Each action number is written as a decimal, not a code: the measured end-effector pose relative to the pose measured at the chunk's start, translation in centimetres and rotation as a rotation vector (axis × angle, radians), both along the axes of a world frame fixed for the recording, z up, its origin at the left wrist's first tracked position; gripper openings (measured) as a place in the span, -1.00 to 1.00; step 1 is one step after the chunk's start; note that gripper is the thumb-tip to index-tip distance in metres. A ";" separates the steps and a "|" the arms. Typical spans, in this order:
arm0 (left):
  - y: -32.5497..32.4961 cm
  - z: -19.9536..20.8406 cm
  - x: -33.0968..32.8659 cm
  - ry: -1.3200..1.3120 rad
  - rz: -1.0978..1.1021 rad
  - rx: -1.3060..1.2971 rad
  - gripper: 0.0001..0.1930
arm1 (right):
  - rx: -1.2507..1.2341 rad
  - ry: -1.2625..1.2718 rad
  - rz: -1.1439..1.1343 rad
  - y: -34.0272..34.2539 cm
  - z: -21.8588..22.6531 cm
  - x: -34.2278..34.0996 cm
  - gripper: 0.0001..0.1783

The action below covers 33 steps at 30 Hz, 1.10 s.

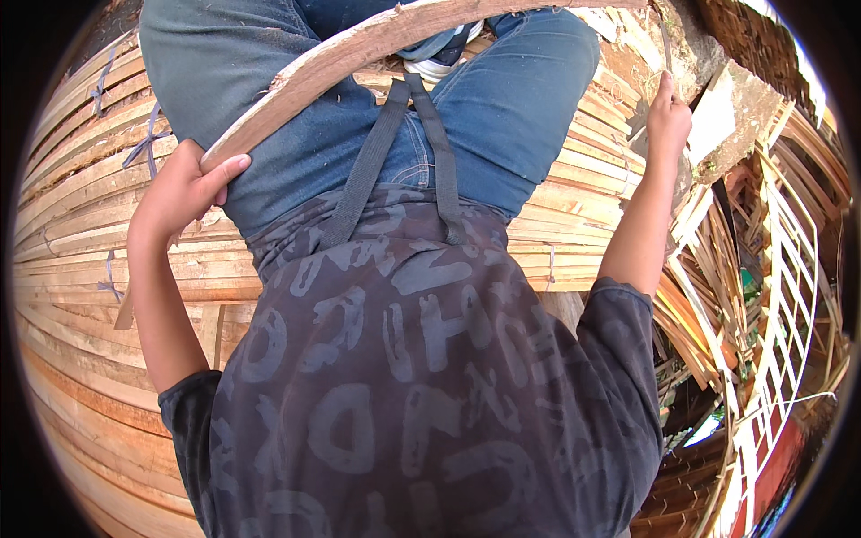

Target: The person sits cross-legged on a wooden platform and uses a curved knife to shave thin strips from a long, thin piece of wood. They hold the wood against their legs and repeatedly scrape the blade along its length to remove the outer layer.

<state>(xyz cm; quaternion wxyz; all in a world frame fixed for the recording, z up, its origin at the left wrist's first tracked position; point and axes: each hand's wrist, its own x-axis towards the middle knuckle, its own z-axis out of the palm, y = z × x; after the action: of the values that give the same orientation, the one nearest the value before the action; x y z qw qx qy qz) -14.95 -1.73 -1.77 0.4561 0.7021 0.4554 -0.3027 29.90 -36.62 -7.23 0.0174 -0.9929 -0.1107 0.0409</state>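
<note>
A long wooden slat (359, 52) with a rough, splintered edge slants across my lap, its near end at the left and its far part running to the upper right. My left hand (184, 190) is closed round the near end, thumb along its top. Off to the right, my right hand (668, 121) makes a fist on a thin blade-like tool (666, 49) that points away from me. Its handle is hidden in the fist. The slat's far end comes close to this tool; whether they touch I cannot tell.
I sit cross-legged on bundled wooden slats (81, 206) tied with purple string (148, 143). A stone block (740, 117) lies beyond my right hand. Thin split strips (691, 332) and a pale lattice (780, 296) stand at the right. Shavings (628, 36) lie at the upper right.
</note>
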 end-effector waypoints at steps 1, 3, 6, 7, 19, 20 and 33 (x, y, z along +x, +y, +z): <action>0.1 -0.2 0.1 0.031 -0.023 -0.027 -0.44 | 0.024 0.011 0.019 0.4 -0.3 -1.3 -0.18; 0.7 -0.3 0.0 0.100 -0.064 -0.075 -0.44 | 0.133 0.081 -0.020 1.2 -1.3 -3.3 -0.20; 0.7 0.5 0.5 0.044 -0.226 0.067 -0.43 | 0.491 0.204 -0.018 1.6 -3.4 -6.2 -0.25; 0.2 0.9 0.6 0.020 -0.295 0.134 -0.42 | 0.572 0.300 -0.048 1.6 -3.8 -7.0 -0.30; -3.6 3.4 -3.0 -0.021 -0.351 0.547 -0.60 | 0.788 0.387 0.159 3.8 1.6 -10.0 -0.29; -3.8 3.2 -3.5 -0.041 -0.405 0.579 -0.56 | 0.734 0.365 0.202 4.3 1.6 -11.0 -0.28; -1.4 0.6 -2.7 -0.205 -0.381 0.421 -0.49 | 0.115 0.163 0.417 6.6 1.7 -14.2 -0.32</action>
<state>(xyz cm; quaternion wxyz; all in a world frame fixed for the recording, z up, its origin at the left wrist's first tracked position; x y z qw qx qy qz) -17.67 -3.16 -1.13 0.2790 0.8809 0.3200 -0.2092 15.68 -30.03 -5.58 0.0738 -0.9393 -0.3137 0.1175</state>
